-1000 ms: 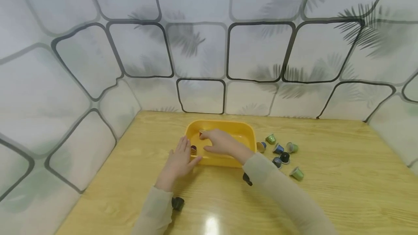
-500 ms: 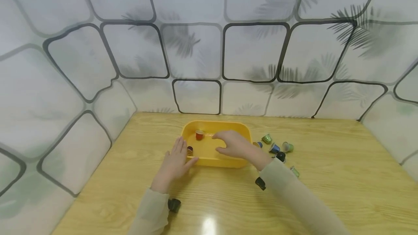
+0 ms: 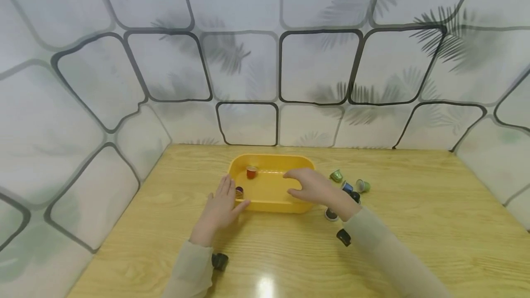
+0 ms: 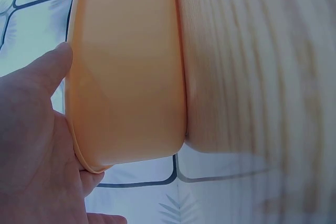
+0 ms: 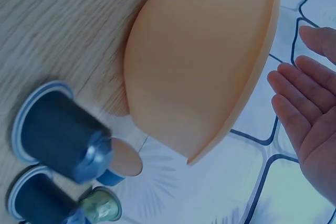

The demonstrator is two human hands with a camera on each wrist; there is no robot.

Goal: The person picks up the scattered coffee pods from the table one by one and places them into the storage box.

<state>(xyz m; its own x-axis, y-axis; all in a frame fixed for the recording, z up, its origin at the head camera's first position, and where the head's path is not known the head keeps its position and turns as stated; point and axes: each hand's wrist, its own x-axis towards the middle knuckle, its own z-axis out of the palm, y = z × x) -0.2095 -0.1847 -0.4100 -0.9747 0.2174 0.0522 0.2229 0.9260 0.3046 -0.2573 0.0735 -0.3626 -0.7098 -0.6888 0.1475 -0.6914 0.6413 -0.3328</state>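
A yellow tray (image 3: 265, 191) lies on the wooden table, with a red coffee capsule (image 3: 250, 173) upright near its back left and a purple-and-gold coffee capsule (image 3: 239, 192) at its left front. My left hand (image 3: 218, 207) rests at the tray's left front corner, fingers extended along the left side. In the left wrist view its thumb (image 4: 55, 66) touches the rim. Above the tray's right part hovers my right hand (image 3: 311, 188), holding nothing, thumb and fingers apart. The right wrist view has that hand (image 5: 315, 108) beyond the tray's rim.
Right of the tray lie several coffee capsules: a green one (image 3: 336, 176), a pale green one (image 3: 362, 186), a blue one (image 3: 347, 187), a black one (image 3: 354, 196) and a white-rimmed dark one (image 3: 331, 215). My right forearm hides part of this area. A patterned wall (image 3: 248, 123) stands behind the table.
My right hand has let go of the red capsule inside the tray and moved right, to the tray's right side. My left hand stays at the tray's corner. The view has shifted slightly.
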